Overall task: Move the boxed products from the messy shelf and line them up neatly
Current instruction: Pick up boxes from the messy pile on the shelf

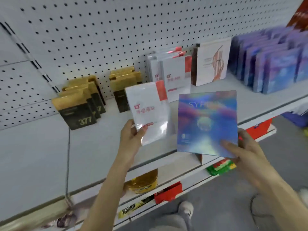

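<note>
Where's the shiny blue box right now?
Head view, right of centre: shiny blue box held by the right hand, beside the white box in the left hand.

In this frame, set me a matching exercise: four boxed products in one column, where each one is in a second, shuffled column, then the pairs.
1. nearest white and red box
2. iridescent blue box
3. gold and black boxes
4. purple boxes

A. standing towards the right end of the shelf
B. held by the left hand
C. standing on the shelf's left part
D. held by the right hand

Pairs: 1-B, 2-D, 3-C, 4-A
</note>
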Available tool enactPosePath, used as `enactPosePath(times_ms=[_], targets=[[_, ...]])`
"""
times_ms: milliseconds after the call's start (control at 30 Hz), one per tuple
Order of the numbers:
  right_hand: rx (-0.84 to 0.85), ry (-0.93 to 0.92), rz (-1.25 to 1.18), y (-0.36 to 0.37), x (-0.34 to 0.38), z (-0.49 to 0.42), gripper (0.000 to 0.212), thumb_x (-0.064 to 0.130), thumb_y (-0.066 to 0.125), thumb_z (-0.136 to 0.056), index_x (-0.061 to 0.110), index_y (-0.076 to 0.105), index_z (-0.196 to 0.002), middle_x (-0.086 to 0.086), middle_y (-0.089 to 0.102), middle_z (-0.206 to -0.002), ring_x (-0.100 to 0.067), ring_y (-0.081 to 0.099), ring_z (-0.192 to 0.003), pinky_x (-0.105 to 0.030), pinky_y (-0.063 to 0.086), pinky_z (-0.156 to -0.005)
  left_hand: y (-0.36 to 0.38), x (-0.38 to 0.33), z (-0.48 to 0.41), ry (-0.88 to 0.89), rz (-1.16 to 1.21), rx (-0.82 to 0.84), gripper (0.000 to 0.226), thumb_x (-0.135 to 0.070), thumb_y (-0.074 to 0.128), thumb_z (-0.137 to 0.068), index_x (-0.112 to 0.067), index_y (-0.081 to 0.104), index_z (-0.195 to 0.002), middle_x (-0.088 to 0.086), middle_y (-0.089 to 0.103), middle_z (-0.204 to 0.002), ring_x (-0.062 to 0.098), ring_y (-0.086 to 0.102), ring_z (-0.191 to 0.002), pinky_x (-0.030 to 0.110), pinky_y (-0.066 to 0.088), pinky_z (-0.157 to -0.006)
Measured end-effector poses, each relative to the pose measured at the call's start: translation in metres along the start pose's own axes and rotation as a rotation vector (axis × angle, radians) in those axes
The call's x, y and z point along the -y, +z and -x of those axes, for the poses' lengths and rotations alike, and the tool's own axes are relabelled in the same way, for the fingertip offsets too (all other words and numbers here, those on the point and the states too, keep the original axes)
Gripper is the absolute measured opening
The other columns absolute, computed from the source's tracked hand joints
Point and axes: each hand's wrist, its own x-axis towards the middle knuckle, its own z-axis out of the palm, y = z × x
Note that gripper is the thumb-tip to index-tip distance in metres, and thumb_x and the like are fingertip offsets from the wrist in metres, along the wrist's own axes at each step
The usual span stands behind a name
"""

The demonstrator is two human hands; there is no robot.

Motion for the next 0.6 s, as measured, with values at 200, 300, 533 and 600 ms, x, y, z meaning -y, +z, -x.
enactPosePath(times_ms=[200, 300, 533, 600], targets=[[0.001, 0.009, 0.112, -0.041, 0.016, -0.072, 0.058, 0.038, 0.083, -0.06, 0.025, 0.054, -0.109, -0.004, 0.073, -0.104, -0.019, 0.07, -0.091, -0.03, 0.058, -0.077, 0.081, 0.022, -0.075, 0.082, 0.01, -0.005, 0.021, -0.001, 0.061, -0.089, -0.013, 0.055, -0.105, -0.007, 0.069, -0.096, 0.0, 0.066, -0.081, 0.021, 0.052, -0.069], [0.02, 0.006, 0.099, -0.05, 0.017, -0.102, 0.033, 0.007, 0.063, -0.086, 0.023, 0.052, -0.113, -0.007, 0.068, -0.112, -0.025, 0.066, -0.102, -0.042, 0.053, -0.089, 0.097, 0.031, -0.098, 0.091, -0.021, -0.037, 0.022, 0.0, 0.06, -0.09, -0.015, 0.054, -0.105, -0.002, 0.068, -0.1, 0.004, 0.066, -0.087, 0.026, 0.054, -0.075], [0.055, 0.058, 0.081, -0.066, 0.028, -0.136, 0.033, 0.003, 0.059, -0.09, 0.016, 0.05, -0.12, 0.001, 0.072, -0.102, -0.022, 0.066, -0.099, -0.045, 0.049, -0.096, 0.105, 0.032, -0.133, 0.179, -0.546, -0.279, 0.033, -0.027, 0.066, -0.088, -0.015, 0.056, -0.117, 0.003, 0.063, -0.11, 0.015, 0.058, -0.087, 0.018, 0.047, -0.07], [0.073, 0.076, 0.091, -0.072, 0.029, -0.142, 0.032, 0.003, 0.059, -0.089, 0.017, 0.051, -0.117, 0.003, 0.073, -0.1, -0.023, 0.066, -0.1, -0.045, 0.05, -0.094, 0.104, 0.031, -0.138, 0.174, -0.576, -0.301, 0.036, -0.03, 0.067, -0.087, -0.018, 0.055, -0.118, 0.004, 0.064, -0.111, 0.017, 0.06, -0.089, 0.033, 0.052, -0.075]])
